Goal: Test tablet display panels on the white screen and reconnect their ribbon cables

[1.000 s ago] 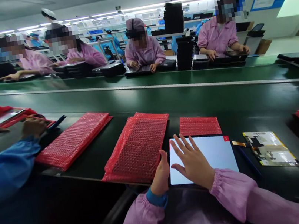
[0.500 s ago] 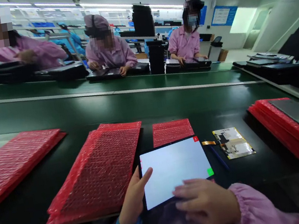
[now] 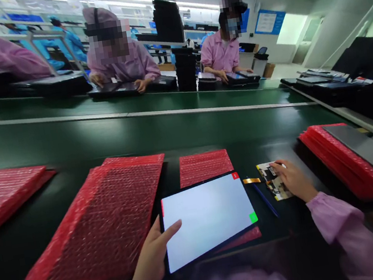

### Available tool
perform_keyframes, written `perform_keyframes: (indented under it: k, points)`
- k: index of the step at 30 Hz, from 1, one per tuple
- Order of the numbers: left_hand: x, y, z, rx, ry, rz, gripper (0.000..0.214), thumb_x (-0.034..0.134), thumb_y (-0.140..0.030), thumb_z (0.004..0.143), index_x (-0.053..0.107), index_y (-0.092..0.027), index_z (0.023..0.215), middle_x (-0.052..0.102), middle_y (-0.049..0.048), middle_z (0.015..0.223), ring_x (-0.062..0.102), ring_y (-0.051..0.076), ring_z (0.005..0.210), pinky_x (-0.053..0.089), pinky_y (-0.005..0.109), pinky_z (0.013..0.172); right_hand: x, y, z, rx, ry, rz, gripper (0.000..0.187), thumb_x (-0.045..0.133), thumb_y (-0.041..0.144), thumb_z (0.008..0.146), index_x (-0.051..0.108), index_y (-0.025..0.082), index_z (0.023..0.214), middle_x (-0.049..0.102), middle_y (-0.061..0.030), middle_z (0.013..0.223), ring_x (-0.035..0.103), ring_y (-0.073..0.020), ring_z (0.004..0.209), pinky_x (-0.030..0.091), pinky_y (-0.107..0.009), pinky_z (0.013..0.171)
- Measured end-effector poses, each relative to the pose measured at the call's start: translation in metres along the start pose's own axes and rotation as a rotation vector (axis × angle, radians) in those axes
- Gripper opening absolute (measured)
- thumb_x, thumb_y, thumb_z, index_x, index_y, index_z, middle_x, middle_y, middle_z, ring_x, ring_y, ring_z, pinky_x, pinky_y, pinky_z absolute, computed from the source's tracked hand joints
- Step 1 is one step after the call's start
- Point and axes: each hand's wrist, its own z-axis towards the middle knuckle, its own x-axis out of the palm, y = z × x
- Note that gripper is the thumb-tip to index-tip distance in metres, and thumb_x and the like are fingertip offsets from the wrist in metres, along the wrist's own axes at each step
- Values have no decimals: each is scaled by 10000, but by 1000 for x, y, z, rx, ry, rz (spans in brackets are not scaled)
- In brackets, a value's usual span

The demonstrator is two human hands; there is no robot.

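Note:
A tablet panel (image 3: 207, 218) with a lit white screen lies tilted at the near edge of the dark bench. My left hand (image 3: 151, 260) grips its left edge, thumb lying on the glass. A thin orange ribbon (image 3: 251, 180) links the panel to a small circuit board (image 3: 270, 182) to its right. My right hand (image 3: 294, 179) rests on that board, fingers curled over its right side. A dark pen-like stick (image 3: 264, 199) lies between panel and board.
Stacks of red bubble-wrap bags lie left of the panel (image 3: 103, 218), behind it (image 3: 204, 166) and far left (image 3: 2, 195). At right a red stack (image 3: 348, 167) carries a dark panel (image 3: 366, 150). Beyond runs a green conveyor (image 3: 170, 128); people in pink work across it.
My right hand left the tablet screen and moved right onto the circuit board. The view swung right, and the blue-sleeved co-worker at left dropped out of sight. My left hand kept hold of the panel.

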Motion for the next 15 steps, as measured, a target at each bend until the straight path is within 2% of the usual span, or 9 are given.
perform_keyframes:
  k: [5, 8, 10, 12, 14, 15]
  points:
    - [1, 4, 1, 38, -2, 34, 620, 838, -310, 551, 614, -179, 1114, 771, 75, 976, 712, 322, 938, 581, 349, 724, -1, 0, 2, 24, -14, 66, 394, 386, 147, 835, 675, 182, 1101, 638, -155, 1123, 598, -339, 1036, 489, -528, 914]
    - [2, 4, 0, 108, -14, 36, 535, 822, -318, 564, 650, -183, 1053, 761, 68, 1029, 653, 318, 1092, 569, 340, 827, -7, 9, 1, 75, -110, 143, 378, 371, 199, 872, 653, 151, 1119, 618, -184, 1179, 583, -357, 1088, 460, -565, 956]
    - [3, 2, -3, 142, -23, 21, 466, 816, -311, 560, 671, -194, 987, 757, 56, 1052, 599, 313, 1182, 555, 334, 885, -14, 25, -4, 119, -203, 215, 370, 381, 268, 915, 607, 141, 1179, 584, -192, 1247, 544, -348, 1166, 410, -565, 1025]
    - [4, -1, -5, 147, -35, 12, 373, 813, -306, 554, 687, -201, 888, 754, 53, 1060, 568, 319, 1222, 541, 348, 930, -21, 51, -12, 149, -261, 305, 369, 385, 330, 957, 547, 165, 1245, 595, -169, 1250, 559, -310, 1167, 428, -532, 1031]
    - [4, -2, -7, 132, -58, 11, 278, 812, -303, 565, 692, -208, 798, 751, 48, 1066, 560, 317, 1234, 505, 358, 997, -28, 83, -21, 173, -207, 475, 372, 364, 366, 992, 475, 203, 1307, 658, -128, 1166, 644, -261, 1050, 544, -458, 910]
    - [3, -2, -7, 111, -67, 6, 251, 809, -311, 582, 696, -216, 784, 750, 44, 1067, 555, 315, 1242, 483, 365, 1029, -32, 101, -24, 191, -123, 616, 383, 352, 384, 1002, 446, 210, 1330, 686, -112, 1122, 672, -244, 995, 588, -415, 828]
